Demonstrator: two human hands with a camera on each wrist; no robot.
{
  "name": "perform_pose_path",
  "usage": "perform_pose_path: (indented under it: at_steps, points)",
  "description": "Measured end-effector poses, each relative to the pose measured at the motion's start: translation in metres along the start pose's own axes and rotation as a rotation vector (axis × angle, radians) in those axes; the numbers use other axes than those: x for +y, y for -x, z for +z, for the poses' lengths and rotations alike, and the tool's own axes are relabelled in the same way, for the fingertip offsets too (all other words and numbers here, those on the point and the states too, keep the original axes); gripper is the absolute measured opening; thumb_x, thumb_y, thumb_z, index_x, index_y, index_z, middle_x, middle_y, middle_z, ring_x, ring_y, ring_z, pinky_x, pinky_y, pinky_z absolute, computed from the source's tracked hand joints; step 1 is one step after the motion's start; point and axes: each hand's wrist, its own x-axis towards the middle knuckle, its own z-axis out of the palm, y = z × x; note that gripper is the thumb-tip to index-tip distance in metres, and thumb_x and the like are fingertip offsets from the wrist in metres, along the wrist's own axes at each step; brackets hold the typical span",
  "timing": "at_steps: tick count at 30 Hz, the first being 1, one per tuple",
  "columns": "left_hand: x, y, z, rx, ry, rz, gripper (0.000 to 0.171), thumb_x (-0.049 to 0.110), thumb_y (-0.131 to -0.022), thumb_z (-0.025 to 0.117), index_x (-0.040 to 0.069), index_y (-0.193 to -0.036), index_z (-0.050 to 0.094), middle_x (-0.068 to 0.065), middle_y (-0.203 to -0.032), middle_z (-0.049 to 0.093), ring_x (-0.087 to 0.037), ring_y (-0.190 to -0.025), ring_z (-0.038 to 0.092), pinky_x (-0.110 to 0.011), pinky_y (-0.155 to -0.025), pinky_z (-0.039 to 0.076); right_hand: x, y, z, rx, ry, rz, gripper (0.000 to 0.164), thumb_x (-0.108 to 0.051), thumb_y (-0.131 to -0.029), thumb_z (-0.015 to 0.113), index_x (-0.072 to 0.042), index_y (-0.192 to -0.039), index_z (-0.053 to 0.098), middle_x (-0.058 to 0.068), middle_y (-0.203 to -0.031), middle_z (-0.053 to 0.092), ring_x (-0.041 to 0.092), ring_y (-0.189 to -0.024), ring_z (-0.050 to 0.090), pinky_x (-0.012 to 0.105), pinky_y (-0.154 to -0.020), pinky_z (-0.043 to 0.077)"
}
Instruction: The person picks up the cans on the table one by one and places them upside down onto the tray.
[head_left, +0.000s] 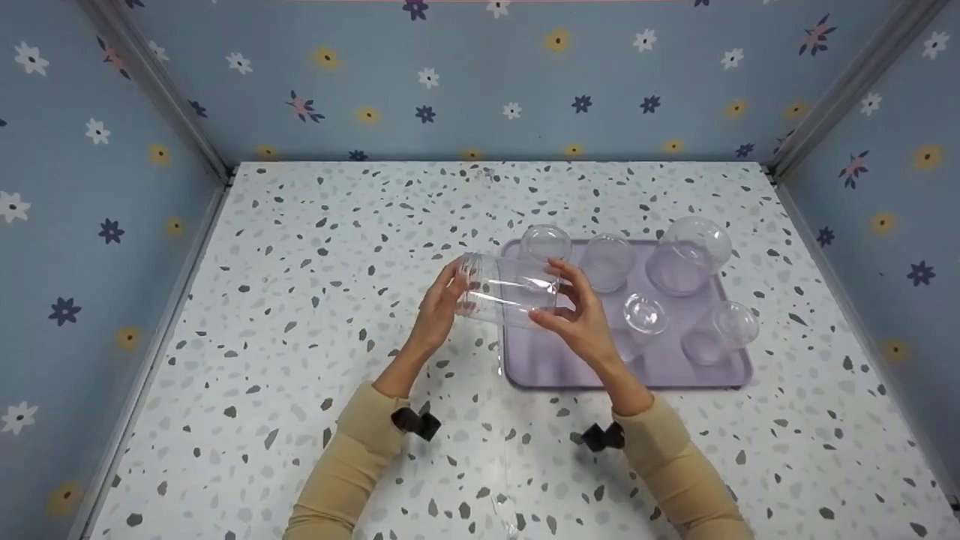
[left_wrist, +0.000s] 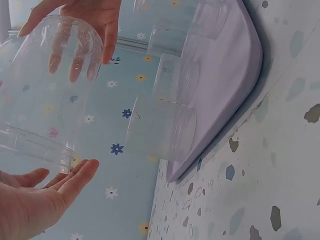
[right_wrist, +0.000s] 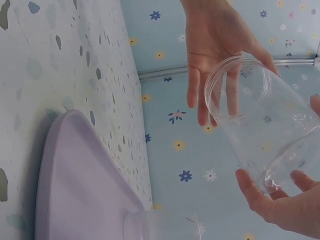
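A clear jar (head_left: pixel 506 291) lies sideways in the air between both hands, over the tray's left edge. Its ringed mouth points left and its rounded base points right. My left hand (head_left: pixel 438 309) holds the mouth end, thumb and fingers at the rim; the right wrist view shows those fingers (right_wrist: pixel 202 97) long and nearly straight beside the ringed neck. At the other end, my right hand (head_left: pixel 583 319) grips the base between thumb and spread fingers. Through the transparent wall in the left wrist view, the right hand's fingers (left_wrist: pixel 77 57) show.
A lilac tray (head_left: pixel 540 369) sits on the speckled table (head_left: pixel 300 300), right of centre. Several clear containers stand on it, among them a large rounded one (head_left: pixel 694 251) at the back right and a smaller one (head_left: pixel 724 330) near the right edge. Flower-patterned walls (head_left: pixel 480 82) enclose the table.
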Motion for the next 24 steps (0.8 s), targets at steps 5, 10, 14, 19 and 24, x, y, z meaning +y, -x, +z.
perform_pose_path:
  at_steps: [5,10,14,19,24]
  points:
    - [-0.003,0.002,-0.001,0.005,-0.002,0.012,0.094,0.067,-0.082,0.026,-0.015,-0.130,0.029,-0.033,-0.128,0.034,-0.046,-0.112,0.039,-0.054,-0.087,0.038,-0.005,0.002,-0.005,-0.010,0.059,0.002,0.069,0.015,-0.067,0.067,0.010,-0.128,0.034,0.027,-0.121,0.039,0.035,-0.101,0.046,0.039,-0.074,0.048]
    - [-0.025,0.000,-0.007,0.060,-0.073,-0.012,0.048,0.024,-0.099,0.022,-0.013,-0.124,0.041,-0.030,-0.118,0.046,-0.041,-0.105,0.048,-0.052,-0.079,0.044,-0.011,0.002,-0.010,-0.029,0.162,0.014,0.070,0.009,-0.068,0.070,0.009,-0.128,0.035,0.029,-0.122,0.038,0.038,-0.103,0.045,0.039,-0.075,0.048]
    - [-0.040,0.000,-0.012,0.092,-0.189,-0.046,0.039,0.017,-0.099,0.028,-0.009,-0.117,0.050,-0.024,-0.108,0.054,-0.036,-0.098,0.054,-0.048,-0.074,0.047,-0.015,0.002,-0.013,-0.055,0.271,0.030,0.072,0.002,-0.068,0.073,0.006,-0.129,0.036,0.023,-0.124,0.041,0.034,-0.104,0.045,0.042,-0.076,0.046]
    - [-0.045,0.002,-0.017,0.103,-0.323,-0.032,0.041,0.025,-0.098,0.032,-0.005,-0.113,0.055,-0.019,-0.103,0.058,-0.032,-0.095,0.056,-0.043,-0.073,0.048,-0.003,-0.001,-0.021,-0.081,0.395,0.009,0.075,-0.007,-0.066,0.078,0.001,-0.130,0.039,0.019,-0.127,0.042,0.031,-0.105,0.046,0.044,-0.075,0.046]
    - [-0.047,0.005,-0.022,0.106,-0.419,-0.017,0.040,0.026,-0.096,0.038,-0.007,-0.114,0.054,-0.018,-0.106,0.057,-0.029,-0.094,0.056,-0.037,-0.077,0.047,0.011,-0.004,-0.028,-0.116,0.486,-0.034,0.077,-0.019,-0.065,0.080,-0.008,-0.131,0.041,0.013,-0.126,0.043,0.030,-0.104,0.045,0.045,-0.074,0.046]
